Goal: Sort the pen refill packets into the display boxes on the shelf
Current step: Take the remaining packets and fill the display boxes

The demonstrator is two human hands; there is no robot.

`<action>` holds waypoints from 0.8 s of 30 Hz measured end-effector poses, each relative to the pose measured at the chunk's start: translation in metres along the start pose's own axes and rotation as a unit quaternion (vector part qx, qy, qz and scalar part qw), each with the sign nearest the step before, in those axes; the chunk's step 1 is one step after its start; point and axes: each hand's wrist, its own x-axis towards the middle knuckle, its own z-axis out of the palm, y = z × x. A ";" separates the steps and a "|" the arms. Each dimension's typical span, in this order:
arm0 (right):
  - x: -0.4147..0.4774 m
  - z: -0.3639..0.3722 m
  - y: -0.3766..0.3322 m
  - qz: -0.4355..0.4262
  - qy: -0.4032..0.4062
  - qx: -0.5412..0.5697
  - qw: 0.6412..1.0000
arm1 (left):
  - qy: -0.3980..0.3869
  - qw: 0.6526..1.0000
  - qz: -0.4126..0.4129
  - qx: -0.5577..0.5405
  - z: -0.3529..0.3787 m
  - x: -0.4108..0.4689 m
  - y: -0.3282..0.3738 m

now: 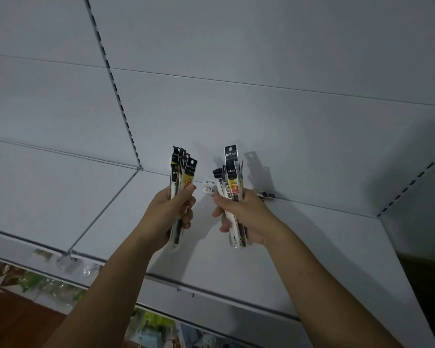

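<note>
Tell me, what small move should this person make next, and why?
Probably lay the right bundle on the shelf. Each hand is full: the left hand grips the left bundle, the right hand the right bundle, so neither can single out a packet, and no display box shows.

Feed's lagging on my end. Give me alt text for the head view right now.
The left hand grips the left bunch of pen refill packets upright above a white shelf; the right hand grips the right bunch likewise. No display boxes are in view.

Dim light — white shelf (pixel 312 247), slotted uprights (pixel 111 71).
</note>
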 end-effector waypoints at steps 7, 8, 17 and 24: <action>0.008 0.024 0.003 0.020 -0.062 0.134 0.989 | 0.046 0.999 0.015 0.003 -0.013 -0.026 0.002; 0.010 0.030 0.003 0.019 -0.082 0.129 0.988 | 0.056 0.998 0.021 0.003 -0.017 -0.031 0.002; 0.016 0.132 0.008 0.018 -0.146 0.036 0.988 | 0.161 0.984 0.063 -0.033 -0.090 -0.087 0.011; 0.020 0.249 0.014 0.023 -0.185 -0.021 0.982 | 0.203 0.973 0.084 -0.077 -0.193 -0.134 0.016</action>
